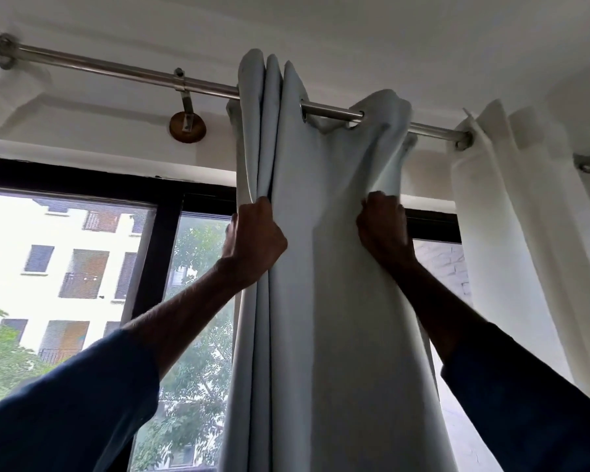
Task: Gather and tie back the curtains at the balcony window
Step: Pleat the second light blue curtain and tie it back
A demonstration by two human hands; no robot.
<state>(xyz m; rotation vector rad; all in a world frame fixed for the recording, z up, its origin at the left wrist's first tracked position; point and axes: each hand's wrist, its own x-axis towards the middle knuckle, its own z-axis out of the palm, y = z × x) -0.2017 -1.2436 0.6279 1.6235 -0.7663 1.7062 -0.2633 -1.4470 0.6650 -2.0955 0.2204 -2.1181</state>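
A pale blue-grey eyelet curtain point(321, 267) hangs bunched at the middle of a steel curtain rod point(116, 70). My left hand point(252, 243) is raised and closed around the curtain's left folds, just under the rod. My right hand point(384, 229) grips the right-hand folds at about the same height, with cloth pinched between its fingers. Both arms wear dark blue sleeves. A second, white curtain point(511, 233) hangs on the same rod to the right, apart from my hands. No tie-back is in view.
A black-framed window point(157, 247) shows a white building and green trees outside. A round wooden bracket point(187, 127) holds the rod to the white wall. The rod's left end is fixed at a wall flange point(5, 51). The ceiling is close above.
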